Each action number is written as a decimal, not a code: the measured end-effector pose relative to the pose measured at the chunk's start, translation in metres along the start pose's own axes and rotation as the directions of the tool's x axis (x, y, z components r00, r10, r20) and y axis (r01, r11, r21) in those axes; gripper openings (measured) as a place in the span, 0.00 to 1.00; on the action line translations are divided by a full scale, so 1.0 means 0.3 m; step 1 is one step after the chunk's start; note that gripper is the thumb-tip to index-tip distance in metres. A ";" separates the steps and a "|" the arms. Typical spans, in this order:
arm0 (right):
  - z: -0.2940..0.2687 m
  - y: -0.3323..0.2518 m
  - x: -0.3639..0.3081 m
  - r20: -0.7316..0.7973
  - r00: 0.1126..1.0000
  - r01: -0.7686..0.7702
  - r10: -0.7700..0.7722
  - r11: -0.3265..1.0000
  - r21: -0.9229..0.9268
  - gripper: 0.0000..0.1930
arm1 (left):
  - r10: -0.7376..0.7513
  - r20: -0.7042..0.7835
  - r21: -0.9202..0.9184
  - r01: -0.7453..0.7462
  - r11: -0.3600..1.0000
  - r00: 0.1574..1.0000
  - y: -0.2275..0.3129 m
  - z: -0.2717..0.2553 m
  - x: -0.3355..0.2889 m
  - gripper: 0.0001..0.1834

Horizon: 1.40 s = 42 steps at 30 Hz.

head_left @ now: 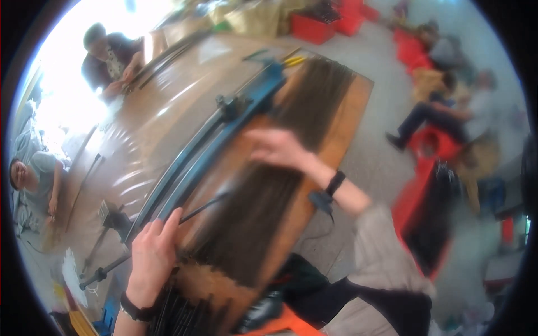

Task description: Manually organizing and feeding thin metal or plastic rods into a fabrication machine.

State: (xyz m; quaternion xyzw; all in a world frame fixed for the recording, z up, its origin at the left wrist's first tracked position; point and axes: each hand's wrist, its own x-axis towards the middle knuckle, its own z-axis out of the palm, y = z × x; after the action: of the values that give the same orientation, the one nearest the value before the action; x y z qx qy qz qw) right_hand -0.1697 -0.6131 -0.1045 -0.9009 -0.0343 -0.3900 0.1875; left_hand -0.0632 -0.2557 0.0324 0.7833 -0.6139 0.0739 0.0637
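My left hand [154,255] is closed around a thin black rod [203,209], beside the near end of a blue metal rail fixture [216,150]. The rod slants through the fist, with a dark collar [100,274] near its lower left end. My right hand [274,148] is smeared by motion above a broad layer of dark thin rods [255,221], right of the fixture. I cannot make out its fingers or whether they hold anything. A clamp-like metal part [232,106] sits on the fixture's far half.
The dark rods lie on a wooden board [339,129]. A yellow-handled tool [295,61] rests at its far end. More black rods [185,308] stand near my left forearm. Two people sit across the table [190,84]; others sit right, near red containers [314,29].
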 end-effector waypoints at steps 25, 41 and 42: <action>0.156 -0.339 0.057 -0.089 0.996 0.029 0.021 0.856 0.516 0.14 | -0.266 0.020 0.061 0.264 0.963 0.964 -0.098 -0.072 -0.181 0.29; 0.240 -0.584 0.129 0.487 0.859 -0.502 0.156 0.439 0.745 0.05 | -0.484 -0.072 -0.022 0.483 0.875 0.872 -0.108 -0.146 -0.466 0.28; 0.235 -0.589 0.127 0.408 0.903 -0.397 0.134 0.622 0.675 0.06 | -0.449 -0.056 -0.011 0.449 0.893 0.892 -0.113 -0.142 -0.464 0.28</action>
State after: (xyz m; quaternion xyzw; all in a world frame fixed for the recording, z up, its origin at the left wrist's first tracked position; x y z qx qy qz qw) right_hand -0.1314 -0.4269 -0.0666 -0.7897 -0.0847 -0.1582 0.5867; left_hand -0.0646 -0.1070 0.0469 0.9016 -0.4142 0.0800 0.0955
